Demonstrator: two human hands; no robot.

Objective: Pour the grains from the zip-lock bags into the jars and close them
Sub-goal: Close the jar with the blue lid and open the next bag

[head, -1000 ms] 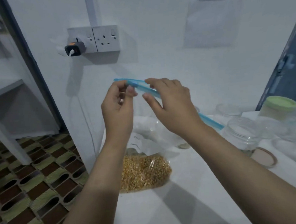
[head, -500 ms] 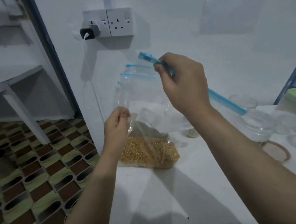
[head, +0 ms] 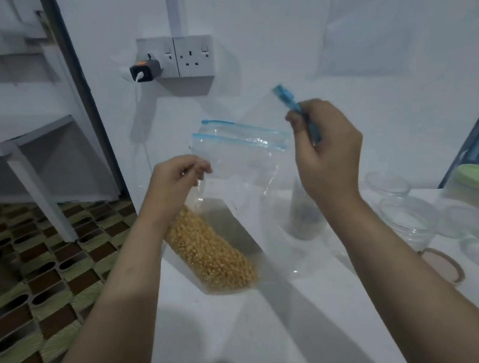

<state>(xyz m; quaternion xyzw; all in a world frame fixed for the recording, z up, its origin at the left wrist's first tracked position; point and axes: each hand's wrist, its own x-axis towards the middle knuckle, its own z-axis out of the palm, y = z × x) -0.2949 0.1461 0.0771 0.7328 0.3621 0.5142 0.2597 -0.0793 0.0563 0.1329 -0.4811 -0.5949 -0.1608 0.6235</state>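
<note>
Both forearms reach forward and up from the bottom edge, bare to the wrist. The left hand [head: 176,175] sits lower, its back toward the camera, fingers curled downward with the fingertips drawn together in a pinching grip. The right hand [head: 327,150] is raised higher and further right, back of the hand facing the camera, fingers curled in, thumb pressed against the forefinger.

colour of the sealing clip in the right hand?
Blue. The sealing clip is pinched in the right hand; head view shows it.
</note>
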